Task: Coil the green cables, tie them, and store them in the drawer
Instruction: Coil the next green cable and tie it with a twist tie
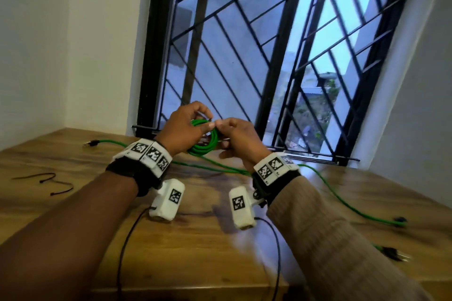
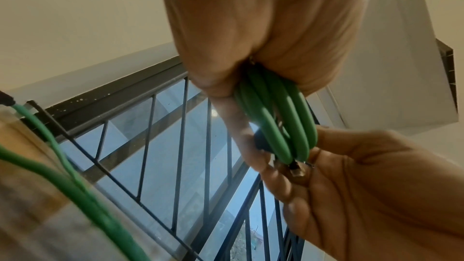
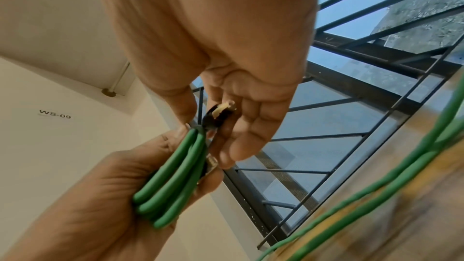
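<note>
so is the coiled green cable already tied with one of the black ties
No: the black ties lie loose on the table, while the left hand and right hand hold the untied coil.

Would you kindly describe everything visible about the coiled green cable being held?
The coiled green cable is a smooth, rubbery-looking cord wound into several loops, held above the wooden table before the window. The left hand grips the bundle; the right hand pinches its black-booted, metal-tipped connector at the loops. No tie is visible on it.
</note>
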`<state>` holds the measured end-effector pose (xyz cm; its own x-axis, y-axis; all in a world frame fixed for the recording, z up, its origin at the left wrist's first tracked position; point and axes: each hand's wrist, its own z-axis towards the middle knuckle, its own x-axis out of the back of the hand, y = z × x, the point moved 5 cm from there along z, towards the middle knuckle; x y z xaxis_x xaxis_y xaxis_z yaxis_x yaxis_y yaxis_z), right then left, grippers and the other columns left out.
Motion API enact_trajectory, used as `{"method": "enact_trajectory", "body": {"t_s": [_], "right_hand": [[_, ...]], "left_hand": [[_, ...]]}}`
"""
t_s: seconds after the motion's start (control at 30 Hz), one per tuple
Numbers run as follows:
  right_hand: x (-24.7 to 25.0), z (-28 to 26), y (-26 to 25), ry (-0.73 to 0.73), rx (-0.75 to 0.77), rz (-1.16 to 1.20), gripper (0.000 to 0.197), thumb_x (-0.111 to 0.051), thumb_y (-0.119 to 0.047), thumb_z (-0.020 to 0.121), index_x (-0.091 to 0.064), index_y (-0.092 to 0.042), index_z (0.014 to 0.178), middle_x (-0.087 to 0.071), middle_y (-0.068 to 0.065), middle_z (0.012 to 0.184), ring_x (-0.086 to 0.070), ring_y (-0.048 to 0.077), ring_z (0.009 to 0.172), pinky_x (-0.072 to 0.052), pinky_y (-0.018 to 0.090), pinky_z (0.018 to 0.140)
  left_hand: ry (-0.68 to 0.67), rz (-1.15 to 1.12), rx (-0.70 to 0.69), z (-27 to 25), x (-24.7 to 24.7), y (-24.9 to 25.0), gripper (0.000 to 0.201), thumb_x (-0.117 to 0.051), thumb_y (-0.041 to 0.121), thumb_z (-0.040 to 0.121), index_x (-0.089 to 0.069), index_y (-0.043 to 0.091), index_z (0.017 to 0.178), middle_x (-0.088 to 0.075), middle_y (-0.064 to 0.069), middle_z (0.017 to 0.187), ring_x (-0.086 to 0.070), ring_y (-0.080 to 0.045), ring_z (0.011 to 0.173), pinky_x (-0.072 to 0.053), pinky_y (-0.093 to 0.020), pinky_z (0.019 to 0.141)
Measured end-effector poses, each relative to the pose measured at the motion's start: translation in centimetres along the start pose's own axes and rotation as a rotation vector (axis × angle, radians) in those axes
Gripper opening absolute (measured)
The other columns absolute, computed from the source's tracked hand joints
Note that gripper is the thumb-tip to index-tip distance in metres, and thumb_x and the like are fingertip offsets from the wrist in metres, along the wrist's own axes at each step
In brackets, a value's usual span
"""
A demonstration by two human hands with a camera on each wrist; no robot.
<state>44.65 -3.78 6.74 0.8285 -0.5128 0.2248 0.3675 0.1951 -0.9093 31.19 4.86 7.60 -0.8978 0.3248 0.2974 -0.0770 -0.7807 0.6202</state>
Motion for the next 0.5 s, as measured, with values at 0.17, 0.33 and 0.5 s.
{"method": "enact_trajectory", "body": {"t_s": [0.17, 0.33, 0.5], "right_hand": [[2.2, -3.8, -4.0, -0.011, 0.049, 0.0, 0.032, -0.082, -0.017, 0.089, -0.07, -0.01, 0.119, -0.073, 0.008, 0.085, -0.073, 0.021, 0.07, -0.063, 0.04, 0.068], [5.0, -8.2, -7.0, 0.051, -0.005, 0.112, 0.047, -0.084, -0.009, 0.086, -0.064, -0.011, 0.129, -0.072, 0.02, 0.1, -0.072, 0.027, 0.065, -0.065, 0.046, 0.069], [7.3, -13.0, -8.0, 0.165, -0.001, 0.127, 0.042, -0.084, -0.01, 0.087, -0.066, -0.009, 0.125, -0.075, 0.008, 0.092, -0.071, 0.028, 0.065, -0.064, 0.043, 0.063]], "left_hand": [[0.009, -0.075, -0.037, 0.4, 0.1, 4.7, 0.015, -0.078, 0.02, 0.089, -0.067, 0.018, 0.098, -0.072, -0.006, 0.099, -0.069, -0.024, 0.089, -0.06, -0.038, 0.063], [0.061, -0.129, -0.053, -0.8, -0.9, 9.5, 0.012, -0.075, 0.014, 0.092, -0.066, 0.02, 0.096, -0.069, -0.011, 0.102, -0.069, -0.028, 0.096, -0.063, -0.049, 0.068], [0.142, -0.162, -0.043, -3.8, -3.1, 12.5, 0.012, -0.075, 0.015, 0.091, -0.066, 0.016, 0.099, -0.069, -0.005, 0.1, -0.067, -0.027, 0.1, -0.059, -0.053, 0.082]]}}
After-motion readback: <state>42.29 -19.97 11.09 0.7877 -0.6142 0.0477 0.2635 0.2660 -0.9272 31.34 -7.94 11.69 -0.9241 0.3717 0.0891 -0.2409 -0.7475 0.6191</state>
